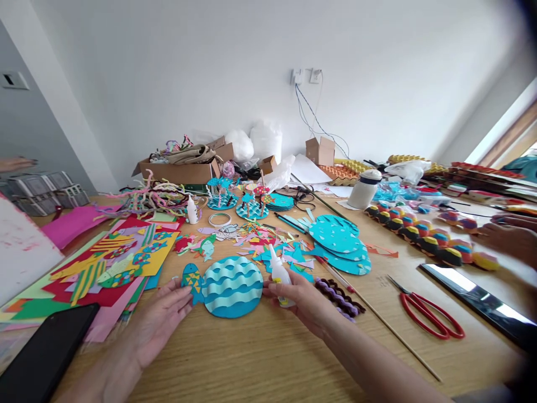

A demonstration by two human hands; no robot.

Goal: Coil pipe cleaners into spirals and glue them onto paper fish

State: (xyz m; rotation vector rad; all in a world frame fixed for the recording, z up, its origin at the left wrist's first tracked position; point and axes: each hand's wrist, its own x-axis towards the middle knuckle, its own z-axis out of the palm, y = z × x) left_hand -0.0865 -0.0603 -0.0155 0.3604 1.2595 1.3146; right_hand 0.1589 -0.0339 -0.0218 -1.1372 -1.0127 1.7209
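Note:
My left hand [165, 305] pinches a small blue paper fish [192, 280] with yellow and green triangles. The fish's right side meets the edge of a blue disc [232, 308] covered with pale wavy paper strips. Held tilted in my right hand [300, 294] is a white glue bottle [280, 273], nozzle upward. My right fingertips are at the disc's right edge; whether they grip it too, I cannot tell. Colourful paper scraps [260, 235] lie behind the disc. Brown and purple twisted pipe cleaners [338, 299] rest right of my right hand.
Red-handled scissors [432, 316], a thin stick [394, 330] and a phone [478, 302] lie right. Blue fish shapes [339, 240] are stacked behind. At left are coloured paper sheets [161, 254] and a black phone [46, 352]. Another person's hand [509, 238] is at far right.

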